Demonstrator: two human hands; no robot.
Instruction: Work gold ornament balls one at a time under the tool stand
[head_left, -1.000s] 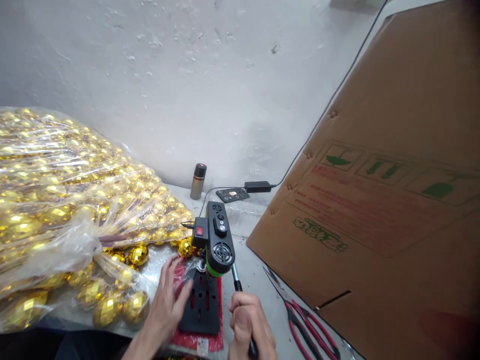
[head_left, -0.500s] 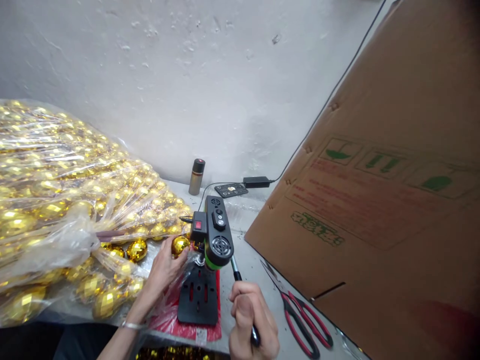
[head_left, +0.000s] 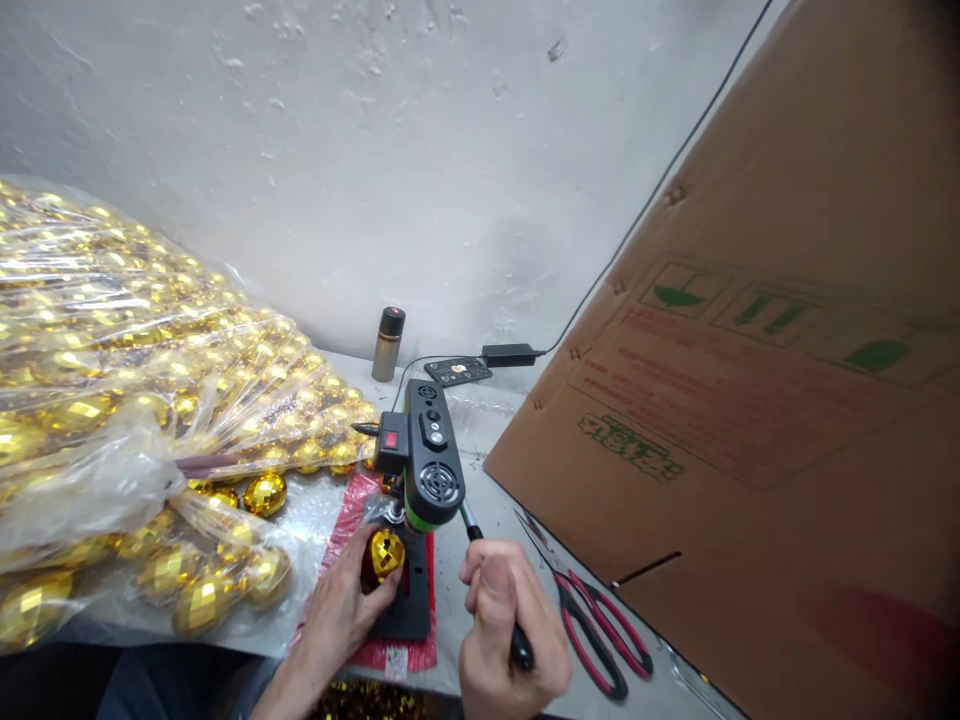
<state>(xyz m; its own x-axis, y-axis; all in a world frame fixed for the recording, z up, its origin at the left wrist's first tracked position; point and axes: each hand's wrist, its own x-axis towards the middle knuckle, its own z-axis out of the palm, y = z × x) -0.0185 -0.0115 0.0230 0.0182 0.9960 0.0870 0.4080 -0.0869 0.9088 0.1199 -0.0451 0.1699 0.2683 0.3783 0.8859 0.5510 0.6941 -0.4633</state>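
Note:
My left hand (head_left: 349, 600) holds a shiny gold ball (head_left: 387, 553) between thumb and fingers, over the black slotted base (head_left: 409, 612) of a small press. The press has a black top housing (head_left: 433, 440) with two round vents and a red switch box (head_left: 391, 441) on its left side. My right hand (head_left: 512, 625) is wrapped round the black-gripped lever (head_left: 521, 648) at the press's right. Beneath the base lies a red plastic sheet (head_left: 337, 545).
Clear bags of gold balls (head_left: 150, 300) fill the left. Behind the press stand a bottle (head_left: 388, 345), a patterned phone-like item (head_left: 457, 371) and a power adapter (head_left: 510, 354). Red-handled scissors (head_left: 600, 635) lie beside a large cardboard box (head_left: 712, 400) at right.
My left hand has moved right and toward me with the gold ball, from beside the press to over its base. My right hand stays closed on the lever.

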